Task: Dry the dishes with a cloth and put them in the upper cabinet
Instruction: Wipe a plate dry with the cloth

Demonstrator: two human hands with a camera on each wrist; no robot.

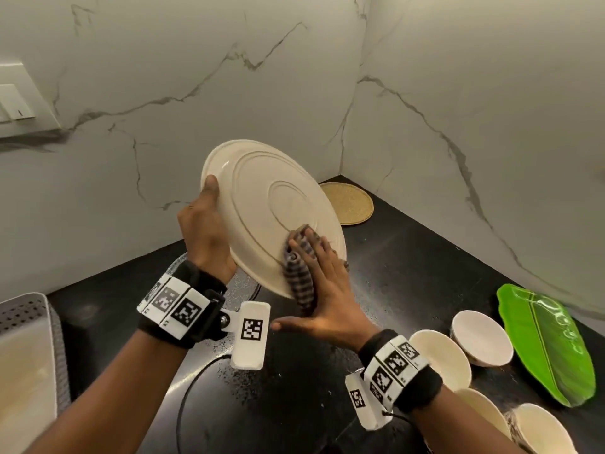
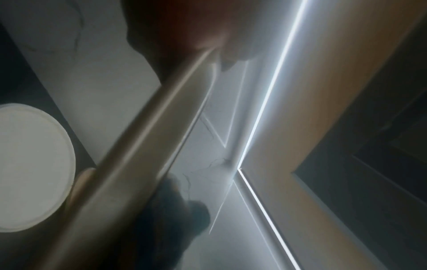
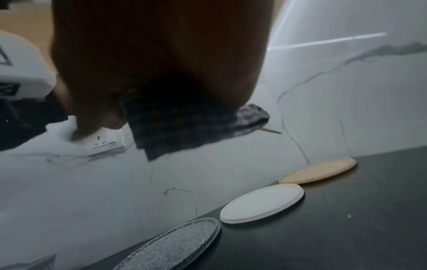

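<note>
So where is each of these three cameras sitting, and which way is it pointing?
Head: worn on the head, looking down at the black counter; the left hand grips the cream plate, and the right hand presses the checked cloth on it.
Left wrist: looks up along the plate's edge at the wall; dark fingers show.
Right wrist: looks past the palm and cloth towards the wall and woven mat.
Shared: head and right wrist both show cloth and mat.

One cream plate (image 1: 271, 204), four bowls (image 1: 481, 337), one checked cloth (image 1: 299, 276), three round mats (image 3: 262, 202), one leaf-shaped dish (image 1: 550, 345)
</note>
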